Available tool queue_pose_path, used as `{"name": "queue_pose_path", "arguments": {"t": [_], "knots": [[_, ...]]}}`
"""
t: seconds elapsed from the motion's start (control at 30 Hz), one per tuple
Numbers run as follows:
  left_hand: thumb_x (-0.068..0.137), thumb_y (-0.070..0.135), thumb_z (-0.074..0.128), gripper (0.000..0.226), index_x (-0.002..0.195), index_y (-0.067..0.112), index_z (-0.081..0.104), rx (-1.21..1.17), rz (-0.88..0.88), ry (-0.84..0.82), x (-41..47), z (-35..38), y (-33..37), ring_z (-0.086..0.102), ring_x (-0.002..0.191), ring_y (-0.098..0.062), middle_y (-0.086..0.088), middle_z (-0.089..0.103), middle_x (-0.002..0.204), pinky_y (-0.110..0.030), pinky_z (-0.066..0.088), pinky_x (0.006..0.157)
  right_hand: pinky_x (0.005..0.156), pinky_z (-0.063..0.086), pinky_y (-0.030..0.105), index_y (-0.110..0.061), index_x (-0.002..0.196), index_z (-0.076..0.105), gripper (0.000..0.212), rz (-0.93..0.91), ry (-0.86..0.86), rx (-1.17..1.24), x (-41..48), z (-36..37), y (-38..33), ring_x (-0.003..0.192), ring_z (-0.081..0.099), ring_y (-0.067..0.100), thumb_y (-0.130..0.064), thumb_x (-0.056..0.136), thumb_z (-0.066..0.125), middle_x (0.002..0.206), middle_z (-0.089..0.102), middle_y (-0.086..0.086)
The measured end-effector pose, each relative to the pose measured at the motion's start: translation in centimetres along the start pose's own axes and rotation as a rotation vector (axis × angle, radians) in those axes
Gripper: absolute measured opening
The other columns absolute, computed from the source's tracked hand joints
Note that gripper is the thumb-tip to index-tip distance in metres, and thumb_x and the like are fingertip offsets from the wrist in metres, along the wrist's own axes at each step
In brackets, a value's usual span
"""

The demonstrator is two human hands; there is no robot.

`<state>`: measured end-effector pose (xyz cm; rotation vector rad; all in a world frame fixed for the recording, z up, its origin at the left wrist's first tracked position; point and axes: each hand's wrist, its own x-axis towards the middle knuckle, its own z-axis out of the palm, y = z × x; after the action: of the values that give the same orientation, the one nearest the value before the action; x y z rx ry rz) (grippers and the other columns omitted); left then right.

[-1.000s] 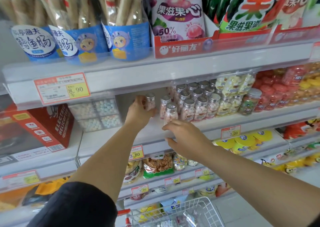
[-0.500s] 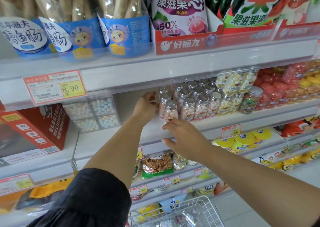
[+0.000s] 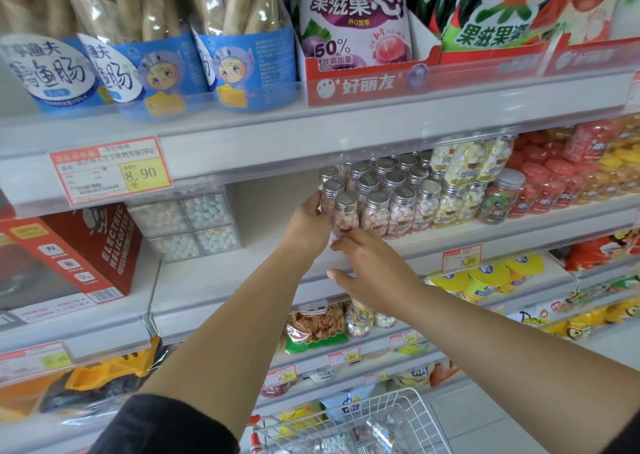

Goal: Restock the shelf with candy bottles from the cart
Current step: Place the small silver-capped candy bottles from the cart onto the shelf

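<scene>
Small clear candy bottles (image 3: 398,204) with silver caps and pink-white candy stand in rows on the middle white shelf (image 3: 242,270). My left hand (image 3: 306,223) is at the left end of the group, cupped round the second candy bottle (image 3: 329,199) from the front, with its fingers hidden behind it. The front-left bottle (image 3: 345,216) stands just right of that hand. My right hand (image 3: 370,266) lies below with fingers straight, its fingertips touching the base of the front-left bottle. The wire cart (image 3: 363,426) is at the bottom of the view.
Bigger candy jars (image 3: 498,197) and red jars (image 3: 554,183) fill the shelf to the right. A clear box of pastel candy (image 3: 187,225) and a red toy box (image 3: 86,249) stand to the left. Bare shelf lies between the clear box and the bottles. Snack bags (image 3: 353,20) sit above.
My left hand carried a bottle rightward and set it against the left end of the bottle group. My right hand stayed at the front bottle's base.
</scene>
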<state>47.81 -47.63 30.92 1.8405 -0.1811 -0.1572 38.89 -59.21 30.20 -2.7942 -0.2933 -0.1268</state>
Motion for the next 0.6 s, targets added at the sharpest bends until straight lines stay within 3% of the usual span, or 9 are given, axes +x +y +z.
{"name": "queue_pose_path", "arguments": {"t": [0.17,0.33,0.6], "knots": [[0.095,0.005,0.043,0.022,0.084,0.021,0.053,0.130,0.040,0.047,0.8,-0.3,-0.1,0.041,0.054,-0.009,0.005,0.056,0.070,-0.015,0.031,0.045,0.111,0.033,0.034,-0.013,0.142,0.050,0.053,0.019,-0.004,0.027,-0.5,0.0,0.0,0.136,0.032,0.022,-0.038,0.096,0.058,0.142,0.044,0.003],[0.096,0.010,0.043,0.011,0.093,0.013,0.054,0.197,0.042,0.054,1.6,-0.1,-0.1,0.047,0.062,-0.014,-0.003,0.062,0.079,-0.025,0.036,0.056,0.104,0.043,0.036,-0.014,0.143,0.047,0.054,0.038,-0.009,0.058,-0.4,0.0,-0.1,0.138,0.032,0.021,-0.040,0.096,0.057,0.146,0.037,0.002],[0.097,0.010,0.041,0.014,0.090,0.019,0.049,0.262,0.068,0.079,2.7,0.0,0.1,0.049,0.064,-0.015,0.003,0.060,0.080,-0.025,0.035,0.055,0.104,0.045,0.038,-0.015,0.145,0.044,0.056,0.053,-0.039,0.087,0.2,-0.2,-0.7,0.135,0.042,0.024,-0.040,0.097,0.057,0.153,0.030,0.004]]}}
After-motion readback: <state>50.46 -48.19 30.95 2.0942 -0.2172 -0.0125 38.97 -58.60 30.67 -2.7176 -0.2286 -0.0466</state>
